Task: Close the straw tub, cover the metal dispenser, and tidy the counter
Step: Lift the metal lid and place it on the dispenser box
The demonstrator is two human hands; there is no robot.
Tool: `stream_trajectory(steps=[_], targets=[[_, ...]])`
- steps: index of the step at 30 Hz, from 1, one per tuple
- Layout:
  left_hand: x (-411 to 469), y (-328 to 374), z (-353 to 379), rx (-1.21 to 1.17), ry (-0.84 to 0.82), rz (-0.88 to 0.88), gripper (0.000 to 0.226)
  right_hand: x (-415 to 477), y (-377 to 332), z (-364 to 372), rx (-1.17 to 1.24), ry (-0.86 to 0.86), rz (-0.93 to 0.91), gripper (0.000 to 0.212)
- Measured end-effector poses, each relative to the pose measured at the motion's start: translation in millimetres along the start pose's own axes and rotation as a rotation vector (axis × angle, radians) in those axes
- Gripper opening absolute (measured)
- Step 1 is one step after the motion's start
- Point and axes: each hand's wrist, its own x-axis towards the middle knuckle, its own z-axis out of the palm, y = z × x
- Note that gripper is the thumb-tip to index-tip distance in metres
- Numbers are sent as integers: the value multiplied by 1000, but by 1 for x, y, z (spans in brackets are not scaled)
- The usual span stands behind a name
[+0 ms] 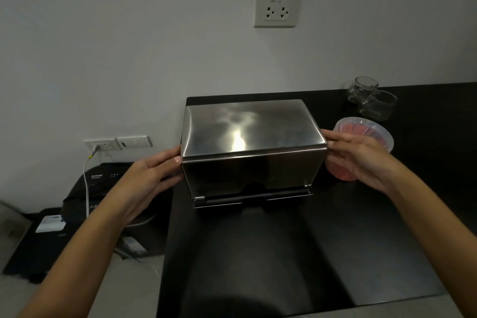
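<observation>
A shiny metal dispenser [251, 147] stands at the back left corner of the black counter [284, 253], its flat lid resting on top. My left hand [152, 175] presses against its left side, fingertips at the lid's edge. My right hand [361, 160] holds the lid's right edge. Behind my right hand stands a clear plastic straw tub [371, 132] full of pink straws, with its lid on; my hand hides its lower part.
Two empty glass jars [371, 98] stand at the back right of the counter. A black machine [103, 183] with a white cable sits below to the left. A wall socket [277, 12] is above the dispenser.
</observation>
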Motion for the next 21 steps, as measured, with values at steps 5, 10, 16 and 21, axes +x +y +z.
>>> stream_trajectory(steps=[5, 10, 16, 21], targets=[[-2, 1, 3, -33, 7, -2, 32, 2, 4, -2, 4, 1, -30, 30], [15, 1, 2, 10, 112, 9, 26, 17, -1, 2, -169, 106, -102, 25], [68, 13, 6, 62, 195, -3, 34, 55, -20, 18, -208, 170, -80, 28], [89, 26, -5, 60, 67, -35, 22, 80, -30, 25, -174, 232, -55, 26]])
